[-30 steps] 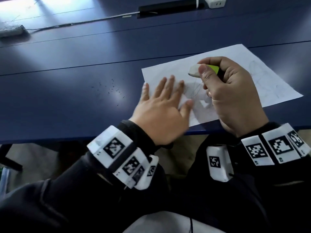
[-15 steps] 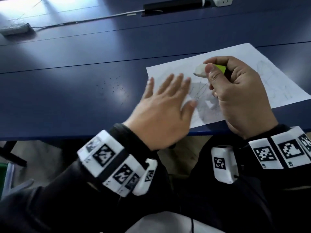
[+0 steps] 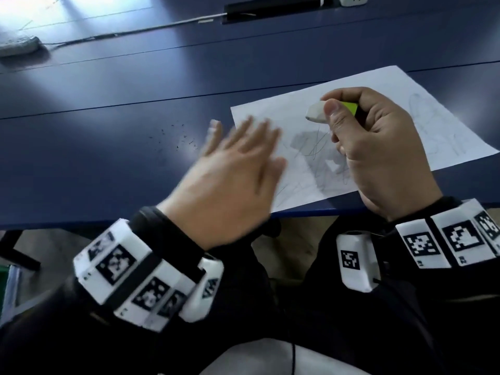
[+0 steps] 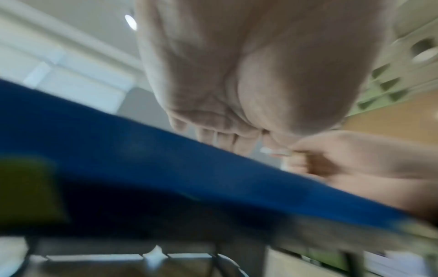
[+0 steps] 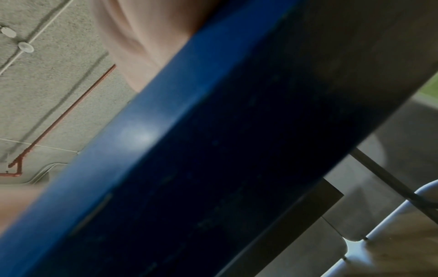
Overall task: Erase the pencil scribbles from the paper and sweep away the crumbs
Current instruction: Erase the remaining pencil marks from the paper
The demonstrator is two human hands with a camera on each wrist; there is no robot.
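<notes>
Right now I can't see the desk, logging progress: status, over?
Left hand flat, open, blurred over paper's left edge. Right hand grips eraser, lifted off sheet. Scribbles remain; crumbs on table. Nothing obstructing.

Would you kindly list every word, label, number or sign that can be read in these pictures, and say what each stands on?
No readable words or numbers appear in any view.
Black-and-white square marker patterns on the white wrist-worn blocks: coded patterns, not text.
Green-and-black sleeve of the white eraser held in the right hand: no print legible.
White sheet of paper: only pencil scribbles, no writing.
Left hand: blurred, bears nothing.
</notes>
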